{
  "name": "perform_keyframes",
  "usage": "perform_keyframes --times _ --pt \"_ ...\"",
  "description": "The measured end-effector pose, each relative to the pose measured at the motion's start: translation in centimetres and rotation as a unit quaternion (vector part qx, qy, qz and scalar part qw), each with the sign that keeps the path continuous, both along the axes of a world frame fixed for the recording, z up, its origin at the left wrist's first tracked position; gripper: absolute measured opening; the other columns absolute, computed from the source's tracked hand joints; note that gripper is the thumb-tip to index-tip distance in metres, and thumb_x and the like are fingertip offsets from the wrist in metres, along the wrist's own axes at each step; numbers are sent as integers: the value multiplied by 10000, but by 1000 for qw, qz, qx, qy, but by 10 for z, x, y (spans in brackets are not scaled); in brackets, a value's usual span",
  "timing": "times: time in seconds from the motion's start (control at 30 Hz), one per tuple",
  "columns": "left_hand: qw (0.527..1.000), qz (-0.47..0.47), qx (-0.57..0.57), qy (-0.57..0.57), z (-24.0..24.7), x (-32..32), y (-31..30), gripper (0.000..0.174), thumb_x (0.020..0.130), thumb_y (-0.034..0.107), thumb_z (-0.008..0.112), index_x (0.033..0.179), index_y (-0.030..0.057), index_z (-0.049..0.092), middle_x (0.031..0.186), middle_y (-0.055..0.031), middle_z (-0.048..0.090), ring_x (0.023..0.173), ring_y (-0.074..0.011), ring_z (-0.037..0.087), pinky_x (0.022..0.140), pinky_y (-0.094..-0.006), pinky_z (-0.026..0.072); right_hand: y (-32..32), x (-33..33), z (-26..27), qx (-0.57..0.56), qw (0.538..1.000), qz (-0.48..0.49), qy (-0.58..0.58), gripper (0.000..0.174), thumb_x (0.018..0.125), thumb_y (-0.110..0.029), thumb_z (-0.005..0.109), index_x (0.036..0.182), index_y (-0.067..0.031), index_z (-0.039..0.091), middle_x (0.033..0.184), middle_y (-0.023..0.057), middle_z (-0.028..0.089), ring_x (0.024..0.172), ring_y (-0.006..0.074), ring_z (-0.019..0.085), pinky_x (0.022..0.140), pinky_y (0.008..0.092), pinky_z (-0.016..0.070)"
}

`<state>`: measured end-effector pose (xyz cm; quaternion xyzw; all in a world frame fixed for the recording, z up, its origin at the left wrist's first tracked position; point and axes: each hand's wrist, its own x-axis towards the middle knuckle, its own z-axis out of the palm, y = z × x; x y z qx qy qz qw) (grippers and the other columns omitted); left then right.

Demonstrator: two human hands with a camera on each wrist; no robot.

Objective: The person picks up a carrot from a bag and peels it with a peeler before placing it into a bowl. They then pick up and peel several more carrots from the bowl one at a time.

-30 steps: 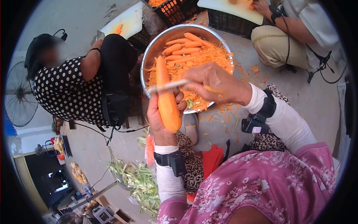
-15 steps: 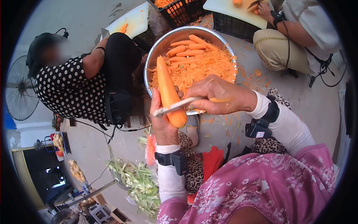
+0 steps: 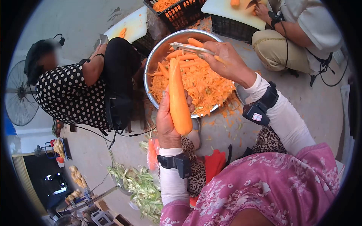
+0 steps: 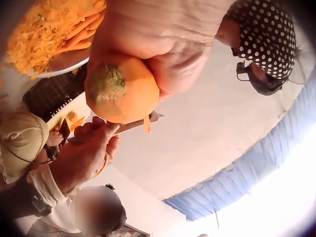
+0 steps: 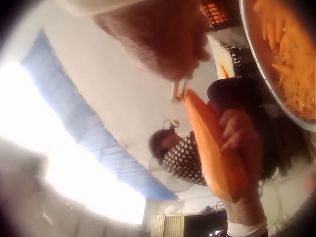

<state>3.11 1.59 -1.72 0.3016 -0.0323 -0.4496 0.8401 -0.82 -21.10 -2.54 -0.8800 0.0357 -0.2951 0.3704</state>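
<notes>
In the head view my left hand grips a large peeled carrot round its side, thick end toward me and narrow tip pointing away. The left wrist view shows the carrot's greenish stem end close up. My right hand holds a peeler by its handle, the blade just beyond the carrot's tip. A strip of peel hangs by the peeler in the left wrist view. Under both hands stands a metal basin with whole carrots and a heap of peelings.
Two people sit nearby, one in a polka-dot top at left, one in beige trousers at right, both by cutting boards. A black crate stands behind the basin. Corn husks lie at lower left; peel scraps dot the floor.
My right hand has moved the peeler from across the carrot's lower part up and away to its tip. The left hand still holds the carrot, now turned more upright in view.
</notes>
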Motion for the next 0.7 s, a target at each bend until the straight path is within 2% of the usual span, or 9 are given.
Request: perform_keyframes --times 0.17,0.27,0.33,0.4,0.47,0.53,0.6,0.67,0.7 --pt "998 60 9 24 -3 5 7 454 971 453 413 1142 45 517 921 -83 523 779 -195 470 637 -314 417 32 -21 22 203 963 139 108 182 831 -184 564 872 -16 623 698 177 584 656 336 596 599 400 454" --pt "996 68 -28 52 -3 7 12 523 968 499 382 1167 34 513 930 -101 530 784 -200 479 632 -318 444 42 -29 21 125 956 256 72 210 828 -198 571 916 -19 633 707 160 598 663 328 607 616 392 466" --pt "992 96 74 25 1 4 13 556 961 516 380 1237 44 482 933 -113 541 795 -204 521 604 -312 477 50 -34 21 144 942 293 75 216 822 -197 580 936 -22 636 713 154 604 679 324 611 631 397 470" --pt "997 67 -15 27 -3 6 13 559 962 499 387 1292 52 444 948 -124 555 804 -209 566 567 -300 494 56 -37 23 190 907 368 77 199 815 -199 586 896 -22 627 721 164 601 696 323 612 636 407 466" --pt "997 40 -44 41 -5 5 13 526 973 457 383 1301 49 431 953 -126 540 809 -211 569 569 -297 493 58 -36 15 190 913 358 50 197 817 -198 576 897 -25 625 754 174 612 734 343 611 659 399 472" --pt "999 36 20 14 -1 0 17 500 977 419 390 1303 41 419 942 -109 497 789 -198 510 582 -295 464 49 -31 13 84 960 259 65 197 832 -197 561 904 -25 625 751 167 612 726 362 600 658 403 470" --pt "994 5 -57 92 -2 -3 15 533 962 404 431 1331 21 390 924 -98 432 741 -174 416 588 -283 422 38 -24 11 93 969 219 64 194 851 -204 546 871 -22 609 722 170 589 699 373 578 636 421 455" --pt "996 -9 -59 67 2 -6 13 534 968 391 425 1351 23 366 927 -95 404 730 -166 365 574 -261 374 27 -15 8 25 995 73 -61 207 864 -173 543 947 7 602 692 154 510 599 254 488 584 351 418" --pt "997 -22 -57 46 4 -9 11 534 971 383 421 1360 23 352 919 -93 408 729 -165 368 582 -261 376 20 -11 2 25 995 72 -63 207 864 -173 543 947 7 602 692 154 510 599 254 488 584 351 418"
